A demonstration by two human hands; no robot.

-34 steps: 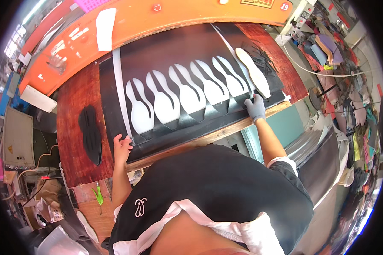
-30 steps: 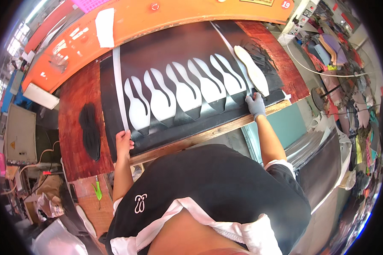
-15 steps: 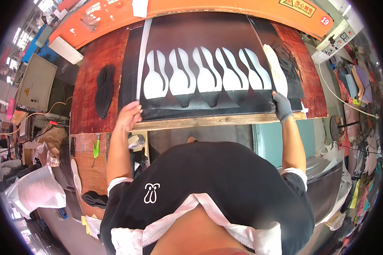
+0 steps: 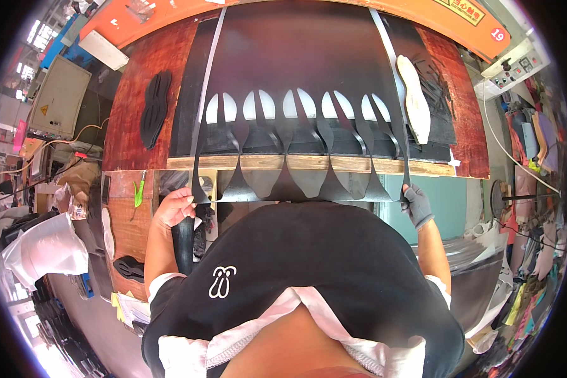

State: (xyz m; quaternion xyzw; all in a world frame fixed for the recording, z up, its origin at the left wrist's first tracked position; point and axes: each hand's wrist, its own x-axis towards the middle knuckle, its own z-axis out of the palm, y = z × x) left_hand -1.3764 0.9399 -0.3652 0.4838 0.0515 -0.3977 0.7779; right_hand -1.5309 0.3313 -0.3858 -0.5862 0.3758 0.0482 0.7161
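Note:
A thin dark sheet (image 4: 296, 63) with a row of several sole-shaped holes stretches across the work table and hangs over its wooden front edge (image 4: 271, 162). My left hand (image 4: 175, 208) pinches the near left corner of this sheet. My right hand (image 4: 416, 206), in a grey glove, grips the near right corner. White shows through the upper ends of the holes, black board and wood through the lower parts. A white sole-shaped piece (image 4: 414, 97) lies to the right of the sheet, and black sole-shaped pieces (image 4: 156, 108) lie to the left.
An orange machine beam (image 4: 164, 16) spans the far side, with a control box (image 4: 516, 66) at its right. Dark strips (image 4: 436, 94) lie at the table's right. A green-handled tool (image 4: 139, 192) is on the lower left board. Coloured sheets (image 4: 535, 138) are piled at far right.
Both hands have drawn the dark sheet toward me, past the table's front edge. Its holes have slid off most of the white area beneath.

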